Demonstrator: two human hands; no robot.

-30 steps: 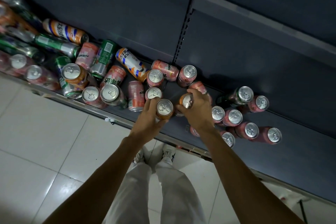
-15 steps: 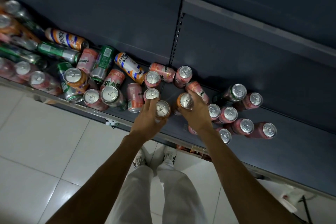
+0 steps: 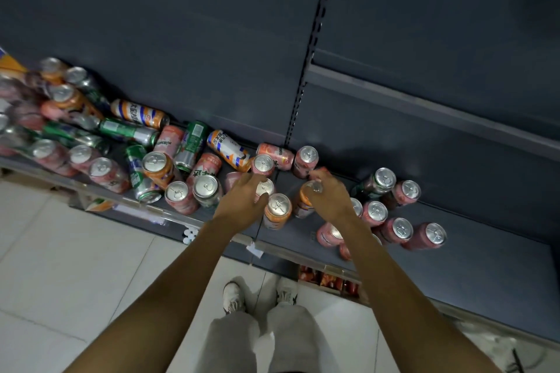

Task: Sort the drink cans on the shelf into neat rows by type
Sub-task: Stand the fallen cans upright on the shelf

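Drink cans crowd a dark grey shelf (image 3: 491, 269). My left hand (image 3: 241, 201) curls around an upright pink can (image 3: 266, 187), fingers behind it and thumb in front. An orange can (image 3: 277, 211) stands free just right of that thumb. My right hand (image 3: 330, 198) grips another orange can (image 3: 304, 198) from its right side, upright near the first. Upright pink cans (image 3: 401, 228) are grouped to the right, with a green can (image 3: 382, 180) behind them. A jumble of pink, green and orange cans (image 3: 169, 142), many lying down, fills the left.
The shelf's back panel and slotted upright post (image 3: 306, 76) rise behind the cans. Bare shelf stretches right of the pink group. A price rail (image 3: 145, 209) lines the front edge. White floor tiles and my shoes (image 3: 233, 297) lie below.
My left hand has let go of the orange can, which now stands alone, and shifted onto the pink can behind it. My right hand keeps its orange can.
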